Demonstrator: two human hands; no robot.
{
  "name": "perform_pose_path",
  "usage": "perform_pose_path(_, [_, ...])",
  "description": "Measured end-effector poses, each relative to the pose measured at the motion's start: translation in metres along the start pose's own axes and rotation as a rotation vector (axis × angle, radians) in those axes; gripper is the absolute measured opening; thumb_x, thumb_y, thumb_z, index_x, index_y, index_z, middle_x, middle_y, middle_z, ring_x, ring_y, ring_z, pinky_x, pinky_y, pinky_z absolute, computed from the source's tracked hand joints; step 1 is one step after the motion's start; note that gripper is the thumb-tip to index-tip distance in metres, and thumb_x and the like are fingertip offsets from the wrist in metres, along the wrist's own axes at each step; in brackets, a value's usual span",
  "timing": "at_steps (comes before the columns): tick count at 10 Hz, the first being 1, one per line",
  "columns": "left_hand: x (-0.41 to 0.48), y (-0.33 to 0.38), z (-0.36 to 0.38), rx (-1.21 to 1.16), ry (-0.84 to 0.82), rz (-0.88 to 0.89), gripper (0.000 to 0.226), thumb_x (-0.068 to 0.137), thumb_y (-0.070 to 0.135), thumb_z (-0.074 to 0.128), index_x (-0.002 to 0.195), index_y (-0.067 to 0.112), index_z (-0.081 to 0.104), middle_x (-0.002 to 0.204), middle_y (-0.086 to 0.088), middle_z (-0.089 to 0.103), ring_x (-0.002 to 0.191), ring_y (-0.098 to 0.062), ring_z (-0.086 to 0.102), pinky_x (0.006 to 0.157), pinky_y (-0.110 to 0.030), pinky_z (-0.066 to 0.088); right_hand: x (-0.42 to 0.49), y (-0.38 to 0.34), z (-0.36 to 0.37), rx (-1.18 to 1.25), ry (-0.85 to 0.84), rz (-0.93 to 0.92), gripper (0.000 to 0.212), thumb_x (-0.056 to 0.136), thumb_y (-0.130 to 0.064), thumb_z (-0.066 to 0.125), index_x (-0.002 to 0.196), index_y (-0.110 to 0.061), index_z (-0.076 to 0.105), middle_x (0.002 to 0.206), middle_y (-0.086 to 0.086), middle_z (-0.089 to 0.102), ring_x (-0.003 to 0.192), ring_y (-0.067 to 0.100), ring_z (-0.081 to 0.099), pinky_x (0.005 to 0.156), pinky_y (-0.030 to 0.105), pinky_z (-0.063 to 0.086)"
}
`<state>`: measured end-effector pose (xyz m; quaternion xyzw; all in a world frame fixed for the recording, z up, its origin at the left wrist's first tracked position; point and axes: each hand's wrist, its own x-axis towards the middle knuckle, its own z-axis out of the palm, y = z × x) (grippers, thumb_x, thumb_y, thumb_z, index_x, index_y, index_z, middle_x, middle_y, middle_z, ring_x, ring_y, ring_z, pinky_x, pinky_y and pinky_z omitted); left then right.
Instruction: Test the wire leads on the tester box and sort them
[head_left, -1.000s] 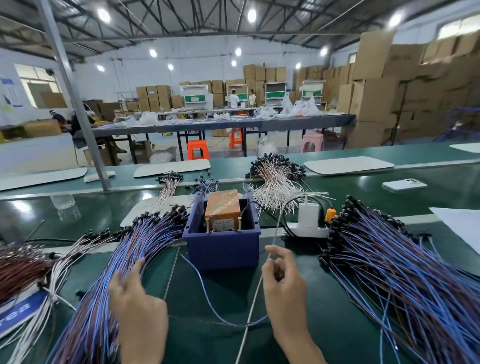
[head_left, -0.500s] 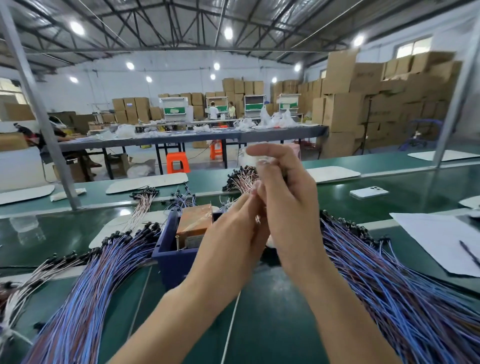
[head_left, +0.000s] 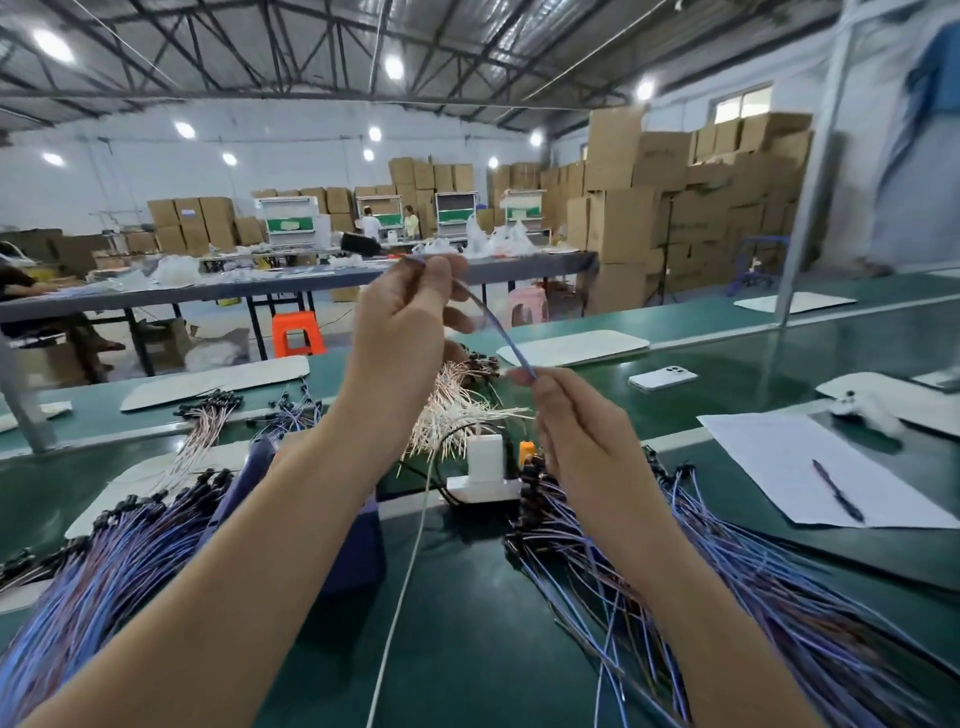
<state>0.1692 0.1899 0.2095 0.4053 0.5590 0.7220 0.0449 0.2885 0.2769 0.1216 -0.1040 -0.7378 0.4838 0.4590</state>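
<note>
A single blue wire lead (head_left: 497, 328) is stretched in the air between both hands. My left hand (head_left: 402, 332) pinches its upper end, raised above the bench. My right hand (head_left: 576, 431) pinches its lower end, lower and to the right. The blue tester box (head_left: 358, 540) sits on the green bench under my left forearm, mostly hidden. A heap of blue leads (head_left: 98, 577) lies at the left and another heap of blue leads (head_left: 769, 587) at the right. White leads (head_left: 457, 410) lie behind the box.
A white power strip with a plug (head_left: 485, 475) stands right of the box, its white cord (head_left: 400, 597) running toward me. A paper sheet with a pen (head_left: 815, 473) and a white phone (head_left: 662, 376) lie at the right. Pinkish leads (head_left: 200, 436) lie at the back left.
Both hands rose from the bench to in front of me, then drew apart. The blue lead is now stretched between them, with my right hand lower. The camera tilted up and right.
</note>
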Motion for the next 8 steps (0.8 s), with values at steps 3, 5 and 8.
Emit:
perform_pose_path(3, [0.022,-0.094,0.051,0.208,-0.209,-0.305,0.034,0.109,0.021,0.039,0.090,0.013,0.066,0.080,-0.002,0.061,0.057,-0.010,0.055,0.050,-0.022,0.044,-0.025,0.052,-0.084,-0.825,0.052,0.124,0.031,0.102,-0.053,0.040,0.097,-0.034,0.063,0.058,-0.011,0.060,0.055,0.006,0.056,0.049,0.021,0.038])
perform_pose_path(5, [0.015,-0.155,0.098,0.733,-0.508,-0.276,0.052,0.106,0.042,0.043,0.092,-0.001,0.068,0.085,-0.012,0.073,0.061,-0.021,0.059,0.069,-0.035,0.053,-0.046,0.084,-0.109,-1.062,0.060,0.377,0.027,0.106,-0.046,0.036,0.108,-0.033,0.060,0.093,-0.010,0.065,0.077,0.010,0.055,0.066,0.031,0.045])
perform_pose_path(8, [0.001,-0.124,0.068,0.238,-0.458,-0.095,0.041,0.100,0.052,0.047,0.088,0.025,0.076,0.080,0.002,0.074,0.062,-0.012,0.068,0.052,-0.021,0.056,-0.055,0.057,-0.112,-0.335,0.384,0.183,0.020,0.100,-0.051,0.049,0.114,-0.049,0.063,0.107,-0.023,0.069,0.094,-0.003,0.062,0.080,0.019,0.053])
